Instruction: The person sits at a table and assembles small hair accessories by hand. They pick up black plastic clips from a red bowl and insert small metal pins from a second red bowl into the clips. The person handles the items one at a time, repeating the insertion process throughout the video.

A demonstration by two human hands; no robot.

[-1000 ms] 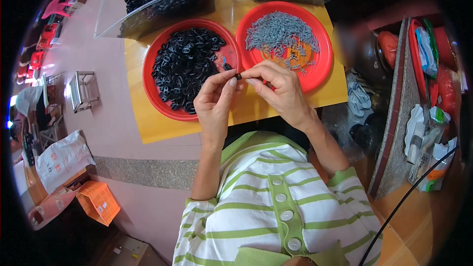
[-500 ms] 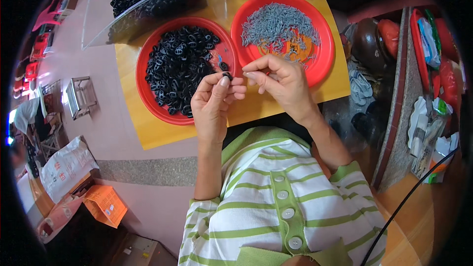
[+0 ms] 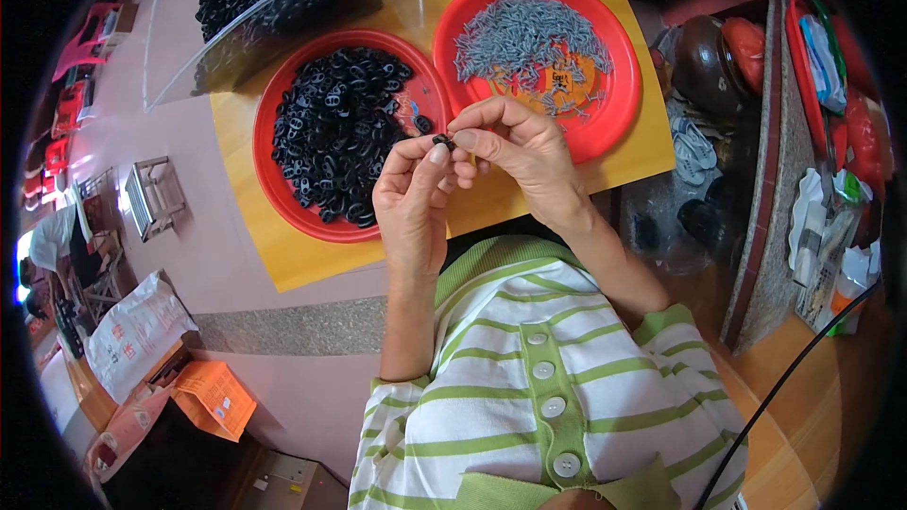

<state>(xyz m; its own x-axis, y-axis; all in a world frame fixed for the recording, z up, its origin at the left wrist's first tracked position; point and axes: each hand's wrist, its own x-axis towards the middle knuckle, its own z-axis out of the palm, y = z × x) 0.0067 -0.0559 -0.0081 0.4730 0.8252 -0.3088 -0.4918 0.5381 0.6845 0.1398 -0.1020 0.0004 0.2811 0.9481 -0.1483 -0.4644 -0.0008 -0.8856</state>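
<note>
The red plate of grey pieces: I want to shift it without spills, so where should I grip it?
Grip this plate by its broad rim, probably from the right: yellow tabletop borders that side, while the other red plate crowds its left.

Between ten and eleven o'clock I see black pieces (image 3: 335,123) on a red plate (image 3: 422,85); near one, slim bluish-grey pieces (image 3: 529,33) on a second red plate (image 3: 619,99). The tabletop (image 3: 298,263) is yellow. Toward six, I get a white shirt (image 3: 642,416) striped in green; at eight, an orange box (image 3: 215,399). Near twelve, the tiny held part (image 3: 442,141) looks black, though I can't be certain.
</note>
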